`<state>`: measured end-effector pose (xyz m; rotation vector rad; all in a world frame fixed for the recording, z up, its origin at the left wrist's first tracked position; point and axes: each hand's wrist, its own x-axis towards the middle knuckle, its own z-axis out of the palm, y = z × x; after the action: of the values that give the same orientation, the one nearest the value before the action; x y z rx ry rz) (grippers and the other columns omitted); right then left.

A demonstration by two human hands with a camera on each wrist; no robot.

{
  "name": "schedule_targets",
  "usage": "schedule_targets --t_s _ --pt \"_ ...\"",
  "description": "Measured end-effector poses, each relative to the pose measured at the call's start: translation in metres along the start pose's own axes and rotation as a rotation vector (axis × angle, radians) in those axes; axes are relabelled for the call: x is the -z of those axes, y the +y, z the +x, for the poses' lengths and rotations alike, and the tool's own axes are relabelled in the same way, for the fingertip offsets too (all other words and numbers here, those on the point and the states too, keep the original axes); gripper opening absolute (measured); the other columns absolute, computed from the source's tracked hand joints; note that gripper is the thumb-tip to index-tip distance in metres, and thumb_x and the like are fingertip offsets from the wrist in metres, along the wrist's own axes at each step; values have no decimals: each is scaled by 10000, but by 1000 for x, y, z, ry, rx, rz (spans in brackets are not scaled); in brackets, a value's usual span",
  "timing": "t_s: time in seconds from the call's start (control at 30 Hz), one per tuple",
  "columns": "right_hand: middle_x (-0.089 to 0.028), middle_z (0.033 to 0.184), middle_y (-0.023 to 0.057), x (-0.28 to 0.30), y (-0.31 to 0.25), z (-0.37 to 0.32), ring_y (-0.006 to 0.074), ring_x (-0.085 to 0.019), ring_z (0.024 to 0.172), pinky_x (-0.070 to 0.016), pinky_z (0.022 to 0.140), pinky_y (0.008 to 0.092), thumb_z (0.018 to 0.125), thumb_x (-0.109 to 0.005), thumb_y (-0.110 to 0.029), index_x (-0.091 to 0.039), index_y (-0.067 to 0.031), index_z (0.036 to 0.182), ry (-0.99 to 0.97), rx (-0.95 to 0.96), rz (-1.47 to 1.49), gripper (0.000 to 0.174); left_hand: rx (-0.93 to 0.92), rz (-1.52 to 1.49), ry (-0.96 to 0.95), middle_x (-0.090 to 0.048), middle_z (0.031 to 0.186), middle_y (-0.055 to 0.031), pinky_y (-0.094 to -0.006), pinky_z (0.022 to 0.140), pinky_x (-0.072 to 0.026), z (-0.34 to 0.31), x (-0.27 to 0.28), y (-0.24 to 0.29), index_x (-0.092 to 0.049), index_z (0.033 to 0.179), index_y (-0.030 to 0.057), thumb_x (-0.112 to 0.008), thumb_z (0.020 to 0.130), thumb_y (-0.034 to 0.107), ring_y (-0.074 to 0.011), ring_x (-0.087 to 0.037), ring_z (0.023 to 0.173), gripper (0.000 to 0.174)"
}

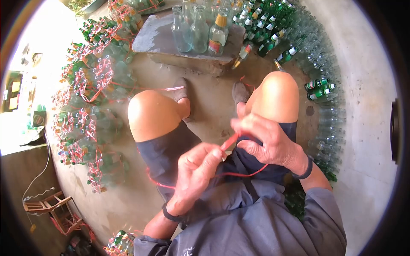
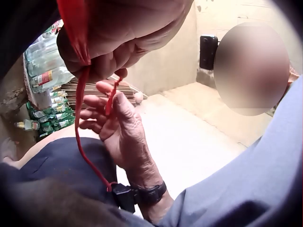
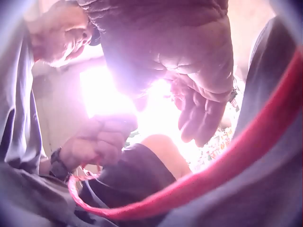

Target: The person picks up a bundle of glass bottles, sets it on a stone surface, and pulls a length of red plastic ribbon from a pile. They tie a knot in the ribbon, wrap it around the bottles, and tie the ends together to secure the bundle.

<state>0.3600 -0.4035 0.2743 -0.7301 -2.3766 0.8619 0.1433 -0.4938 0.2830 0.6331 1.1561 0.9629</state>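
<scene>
My left hand (image 1: 196, 168) pinches a red plastic strip (image 1: 229, 141) between thumb and forefinger, above my lap in the head view. My right hand (image 1: 267, 138) is close beside it, blurred at the fingertips, its thumb and fingers apart around the strip's short end. In the left wrist view, that twisted end (image 2: 111, 100) lies by the right thumb, with the other fingers loosely spread. A longer length of strip (image 2: 80, 127) hangs from the left hand. The right wrist view shows the right hand's fingers (image 3: 206, 111) extended, with the strip curving broadly across the foreground.
Clear bottles (image 1: 200, 32) stand on a low stone slab (image 1: 153, 38) ahead. Green bottles (image 1: 260, 32) and stacked clear bottles (image 1: 329, 123) line the right wall. Bundles of bottles tied with red strip (image 1: 85, 123) fill the left. A wooden stool (image 1: 47, 205) lies lower left.
</scene>
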Motion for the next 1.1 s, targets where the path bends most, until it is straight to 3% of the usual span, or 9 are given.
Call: schedule_targets --t_s 0.13,0.37,0.47,0.57,0.73,0.83,0.9,1.0,1.1 --pt "-659 937 132 -19 -1 -14 200 -671 877 -542 833 318 852 -807 -259 -551 24 1257 191 -368 381 557 -116 -387 -13 -349 622 70 -223 481 -266 14 -1 8 -557 1049 51 -514 1060 233 -39 -284 512 187" --pt "-688 857 148 -22 -41 -13 246 -690 783 -534 716 371 910 -731 -226 -610 32 1137 -571 -493 612 364 -200 -510 1 -456 760 4 -253 587 -411 34 -13 13 -529 1107 102 -501 1067 217 -93 -438 644 124" --pt "-667 758 103 -17 -43 -14 161 -667 727 -512 686 312 969 -649 -145 -663 33 867 -410 -475 680 205 -195 -503 -2 -493 791 -8 -258 610 -440 38 -7 6 -538 1094 101 -503 1068 216 -102 -481 676 123" --pt "-667 757 46 3 -42 -11 110 -632 716 -503 678 279 1020 -580 -149 -651 33 866 -231 -453 705 249 -188 -414 62 -554 801 -20 -229 537 -410 40 -3 5 -560 1104 97 -501 1069 212 -94 -484 624 134" --pt "-585 842 80 12 -22 -13 217 -575 834 -452 1000 420 1065 -469 -295 -605 -24 832 192 -317 1020 382 -62 -226 21 -509 712 26 -183 459 -288 35 -4 1 -569 1112 98 -506 1066 195 -15 -371 539 124" --pt "-593 894 115 11 -23 -2 258 -578 811 -442 1031 453 1073 -440 -337 -562 -39 832 346 -193 916 402 -30 -98 -21 -405 672 77 -195 483 -208 32 -6 -10 -610 1002 49 -531 1059 211 -9 -263 558 189" --pt "-586 906 94 13 -34 10 269 -569 764 -456 1000 491 1086 -387 -391 -526 -65 817 751 -349 1226 444 -2 -72 -41 -400 673 80 -203 487 -199 28 -6 -13 -619 968 40 -537 1056 209 -13 -251 560 208" --pt "-529 852 57 36 -11 5 224 -571 808 -461 1044 512 1095 -374 -344 -510 -92 813 371 -109 1660 402 -16 -6 -74 -391 672 84 -210 481 -195 23 0 -18 -621 909 43 -556 1047 210 -12 -251 560 226" --pt "-479 770 21 40 -4 -3 135 -386 586 -483 714 366 1100 -366 -343 -484 -99 819 453 -158 1564 390 -33 -118 -48 -392 670 82 -216 468 -184 18 4 -16 -539 784 80 -587 1030 213 -12 -251 552 283"
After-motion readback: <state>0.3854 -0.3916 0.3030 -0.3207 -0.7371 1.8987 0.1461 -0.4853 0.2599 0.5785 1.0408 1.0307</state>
